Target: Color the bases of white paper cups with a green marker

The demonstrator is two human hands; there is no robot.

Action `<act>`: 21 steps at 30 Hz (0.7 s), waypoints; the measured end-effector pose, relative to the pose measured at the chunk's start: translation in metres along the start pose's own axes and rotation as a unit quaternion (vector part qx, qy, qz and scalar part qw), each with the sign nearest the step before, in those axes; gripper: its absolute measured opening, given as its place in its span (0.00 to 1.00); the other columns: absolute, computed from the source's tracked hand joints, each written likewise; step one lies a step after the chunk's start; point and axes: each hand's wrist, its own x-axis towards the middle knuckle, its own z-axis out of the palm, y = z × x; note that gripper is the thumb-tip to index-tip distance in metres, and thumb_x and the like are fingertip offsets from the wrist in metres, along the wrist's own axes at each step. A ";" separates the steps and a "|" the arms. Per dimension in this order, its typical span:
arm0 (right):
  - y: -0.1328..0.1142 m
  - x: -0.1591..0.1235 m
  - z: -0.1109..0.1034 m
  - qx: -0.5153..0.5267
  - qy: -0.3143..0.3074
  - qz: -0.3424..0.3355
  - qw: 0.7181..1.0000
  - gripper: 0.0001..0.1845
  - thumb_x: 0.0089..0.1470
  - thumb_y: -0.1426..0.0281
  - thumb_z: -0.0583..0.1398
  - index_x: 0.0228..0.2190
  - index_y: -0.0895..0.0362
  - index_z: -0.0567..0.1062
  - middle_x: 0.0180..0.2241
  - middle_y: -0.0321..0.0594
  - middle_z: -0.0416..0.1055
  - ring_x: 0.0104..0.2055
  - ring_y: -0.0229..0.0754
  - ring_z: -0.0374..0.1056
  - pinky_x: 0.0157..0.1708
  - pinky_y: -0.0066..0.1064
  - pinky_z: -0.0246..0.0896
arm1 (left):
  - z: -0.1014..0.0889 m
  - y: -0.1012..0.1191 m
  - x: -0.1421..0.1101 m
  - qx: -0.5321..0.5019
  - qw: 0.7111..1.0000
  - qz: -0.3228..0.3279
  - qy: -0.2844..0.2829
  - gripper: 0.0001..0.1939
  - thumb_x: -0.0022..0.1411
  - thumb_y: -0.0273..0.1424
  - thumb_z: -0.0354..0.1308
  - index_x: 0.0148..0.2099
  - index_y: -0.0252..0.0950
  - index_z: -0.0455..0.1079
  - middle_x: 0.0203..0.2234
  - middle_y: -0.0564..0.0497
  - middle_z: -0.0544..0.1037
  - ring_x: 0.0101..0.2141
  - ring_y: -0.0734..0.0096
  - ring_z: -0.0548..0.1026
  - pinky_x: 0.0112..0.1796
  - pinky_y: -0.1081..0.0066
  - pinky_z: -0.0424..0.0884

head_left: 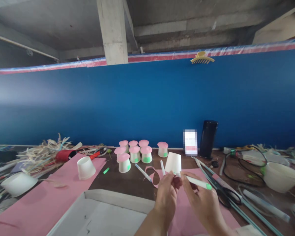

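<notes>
White cup (173, 163) sits tilted in the left hand (166, 196), its wider edge down and the fingers closed on that lower edge. The right hand (203, 201) has its fingers pinched narrow round a white marker (198, 182), green end pointing right; the other end is at the cup's lower edge, though whether it touches cannot be told. Both hands are over a pink sheet (186, 213) on the dark table (113, 181). Just left of the cup lies a white pen (162, 167), then pink scraps (155, 173) and a blue-tipped pen (143, 172). Farther left, seven pink-topped cups (124, 164) stand grouped, several with green patches, and one more (162, 150) stands apart, behind the cup. A small green cap (106, 170) lies near the group. Another pink sheet (46, 200) carries an upright plain cup (86, 168), and a white tray (108, 218) is in front. To the right are black scissors (223, 192), a white bowl (282, 178) and a black cable (248, 167). Against the blue panel (137, 105) stands a black bottle (208, 139).
</notes>
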 end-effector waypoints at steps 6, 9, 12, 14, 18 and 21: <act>-0.001 -0.001 0.002 0.011 -0.006 -0.001 1.000 0.15 0.55 0.59 0.55 0.35 0.56 0.76 0.34 0.44 0.77 0.30 0.42 0.73 0.31 0.28 0.68 | -0.004 -0.006 0.004 -0.035 0.997 -0.009 0.063 0.10 0.54 0.36 0.59 0.34 0.34 0.68 0.26 0.49 0.72 0.31 0.70 0.69 0.38 0.68 0.65; -0.003 -0.001 0.001 0.017 -0.003 -0.002 1.000 0.15 0.55 0.59 0.55 0.35 0.56 0.76 0.34 0.43 0.77 0.30 0.41 0.73 0.30 0.27 0.68 | -0.003 -0.006 0.004 -0.038 0.997 -0.013 0.071 0.09 0.54 0.34 0.59 0.33 0.34 0.67 0.26 0.50 0.71 0.30 0.70 0.70 0.37 0.69 0.66; -0.003 -0.002 0.001 0.016 -0.006 -0.005 1.000 0.14 0.54 0.60 0.56 0.35 0.55 0.76 0.33 0.41 0.77 0.30 0.40 0.73 0.30 0.25 0.68 | -0.001 -0.005 0.004 -0.042 0.996 -0.010 0.080 0.07 0.55 0.33 0.58 0.34 0.34 0.66 0.25 0.50 0.71 0.30 0.71 0.70 0.36 0.69 0.67; -0.002 -0.002 0.002 0.015 -0.012 -0.006 1.000 0.14 0.54 0.60 0.56 0.35 0.55 0.76 0.34 0.40 0.77 0.31 0.40 0.73 0.31 0.24 0.67 | 0.000 -0.005 0.004 -0.047 0.995 -0.008 0.087 0.06 0.55 0.32 0.58 0.34 0.34 0.66 0.25 0.51 0.71 0.29 0.72 0.70 0.35 0.70 0.67; 0.000 -0.002 0.003 0.017 -0.016 -0.003 1.000 0.13 0.55 0.61 0.56 0.36 0.55 0.75 0.35 0.41 0.76 0.34 0.40 0.73 0.33 0.26 0.68 | 0.000 -0.005 0.005 -0.054 0.995 -0.009 0.087 0.05 0.54 0.30 0.58 0.33 0.34 0.66 0.25 0.51 0.70 0.29 0.73 0.70 0.34 0.71 0.68; 0.000 -0.003 0.003 0.012 -0.013 -0.007 1.000 0.13 0.55 0.61 0.55 0.36 0.55 0.75 0.35 0.41 0.76 0.34 0.41 0.74 0.33 0.26 0.68 | 0.001 -0.004 0.003 -0.063 0.994 -0.011 0.089 0.05 0.55 0.29 0.58 0.33 0.35 0.66 0.24 0.51 0.71 0.28 0.73 0.70 0.34 0.72 0.68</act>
